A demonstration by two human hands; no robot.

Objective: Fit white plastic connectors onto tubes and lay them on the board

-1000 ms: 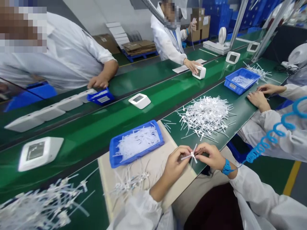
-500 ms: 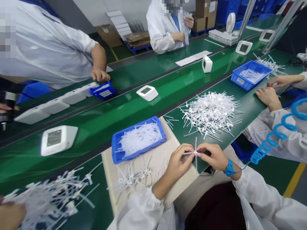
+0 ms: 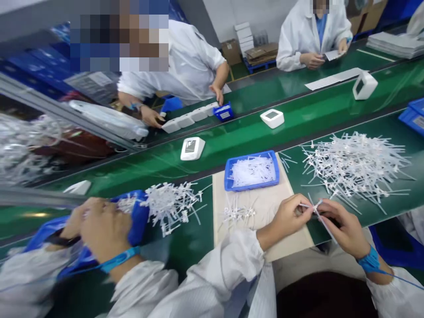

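My left hand (image 3: 290,215) pinches a small white cross-shaped plastic piece with thin translucent strips (image 3: 316,207) from its left side. On the other side, the fingers of my right hand (image 3: 346,226) are closed on the same piece, and one strip slants down beside them. Both hands are over the right edge of a pale board (image 3: 218,190). On this board stands a blue tray (image 3: 255,186) filled with loose white strips. A few joined white pieces (image 3: 236,213) lie in front of the tray. A blue band circles my right wrist.
Right of the board lies a large heap of white cross pieces (image 3: 354,168); a smaller heap (image 3: 172,201) is at left. A neighbour's hands (image 3: 106,225) work over a blue bin (image 3: 141,216). White display devices (image 3: 192,149) line the green belt (image 3: 232,132). Two people stand across it.
The view has swung left, bringing the neighbour's hands and bin into sight. My hands still grip the cross piece, which is now turned, its long strip slanting. The person opposite has lowered the sheets.
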